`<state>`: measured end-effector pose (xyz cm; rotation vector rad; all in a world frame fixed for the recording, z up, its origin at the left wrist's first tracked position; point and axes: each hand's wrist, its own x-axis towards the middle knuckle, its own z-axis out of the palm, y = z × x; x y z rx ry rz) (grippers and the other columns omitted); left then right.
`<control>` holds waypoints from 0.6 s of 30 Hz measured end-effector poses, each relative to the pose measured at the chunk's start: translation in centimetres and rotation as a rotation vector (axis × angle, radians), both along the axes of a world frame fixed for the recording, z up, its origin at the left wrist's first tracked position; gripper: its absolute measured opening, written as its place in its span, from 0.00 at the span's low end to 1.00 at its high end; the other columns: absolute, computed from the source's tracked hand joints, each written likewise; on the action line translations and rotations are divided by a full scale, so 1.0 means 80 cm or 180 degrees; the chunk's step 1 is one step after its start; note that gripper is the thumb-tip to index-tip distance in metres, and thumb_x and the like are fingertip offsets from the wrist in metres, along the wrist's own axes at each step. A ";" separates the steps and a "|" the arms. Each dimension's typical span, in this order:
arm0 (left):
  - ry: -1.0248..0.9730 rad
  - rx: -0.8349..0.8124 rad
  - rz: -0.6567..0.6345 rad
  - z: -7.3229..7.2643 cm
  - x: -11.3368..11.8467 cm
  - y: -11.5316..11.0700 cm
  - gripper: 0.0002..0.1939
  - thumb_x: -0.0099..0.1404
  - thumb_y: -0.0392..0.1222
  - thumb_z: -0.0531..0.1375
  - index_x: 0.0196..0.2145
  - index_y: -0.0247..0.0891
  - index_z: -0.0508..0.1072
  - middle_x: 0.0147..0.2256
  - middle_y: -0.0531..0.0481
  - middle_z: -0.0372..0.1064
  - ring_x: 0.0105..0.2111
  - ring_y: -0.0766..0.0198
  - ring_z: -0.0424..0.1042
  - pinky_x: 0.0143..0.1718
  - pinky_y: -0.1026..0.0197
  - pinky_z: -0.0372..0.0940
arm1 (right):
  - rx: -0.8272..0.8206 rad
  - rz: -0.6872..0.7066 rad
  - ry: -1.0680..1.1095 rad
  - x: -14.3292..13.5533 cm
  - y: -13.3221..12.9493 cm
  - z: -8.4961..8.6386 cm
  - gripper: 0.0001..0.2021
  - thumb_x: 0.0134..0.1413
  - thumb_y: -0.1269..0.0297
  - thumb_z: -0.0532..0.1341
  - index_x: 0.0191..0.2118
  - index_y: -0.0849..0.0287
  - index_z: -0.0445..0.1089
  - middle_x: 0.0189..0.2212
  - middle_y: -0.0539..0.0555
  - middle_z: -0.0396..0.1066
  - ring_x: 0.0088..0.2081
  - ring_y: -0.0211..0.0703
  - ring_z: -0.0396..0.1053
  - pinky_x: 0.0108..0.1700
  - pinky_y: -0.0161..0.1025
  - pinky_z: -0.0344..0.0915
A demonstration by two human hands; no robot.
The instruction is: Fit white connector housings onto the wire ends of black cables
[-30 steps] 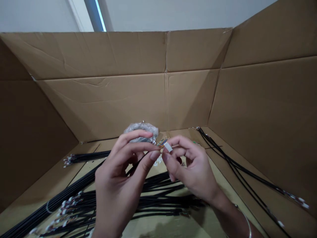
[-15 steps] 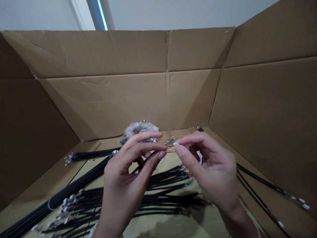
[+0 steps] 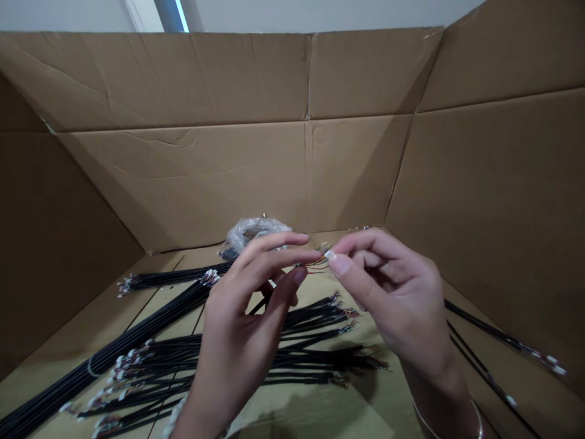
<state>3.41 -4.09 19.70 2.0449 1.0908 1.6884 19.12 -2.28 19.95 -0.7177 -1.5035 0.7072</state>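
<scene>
My left hand (image 3: 249,311) is closed around a black cable (image 3: 259,305), gripping near the end where thin coloured wires (image 3: 315,263) fan out. Between thumb and index finger of my right hand (image 3: 397,299) is a small white connector (image 3: 329,255), pinched just right of those wires. At least one wire reaches the connector; whether it is inside cannot be made out. My left index finger stretches towards the connector, its tip close beside it. Below my hands lie several black cables (image 3: 315,356) with bare coloured wire ends on the right and white connectors (image 3: 130,366) on the left.
A tied bundle of black cables (image 3: 114,353) runs along the left, with another bundle (image 3: 178,278) behind it. A clear plastic bag (image 3: 256,231) sits by the cardboard back wall (image 3: 205,171). More cables (image 3: 498,332) lie along the right side.
Both hands have shifted slightly right. My left thumb has lowered a little from the index finger, and my right hand still pinches the white connector. The view has tilted slightly down.
</scene>
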 end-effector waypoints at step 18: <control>0.0107 -0.0412 0.0183 0.007 -0.007 0.003 0.05 0.63 0.43 0.64 0.30 0.43 0.77 0.47 0.46 0.74 0.44 0.57 0.74 0.31 0.63 0.70 | -0.0190 0.0219 -0.0137 0.001 0.005 0.001 0.04 0.57 0.64 0.63 0.32 0.57 0.71 0.13 0.40 0.52 0.15 0.30 0.50 0.17 0.30 0.49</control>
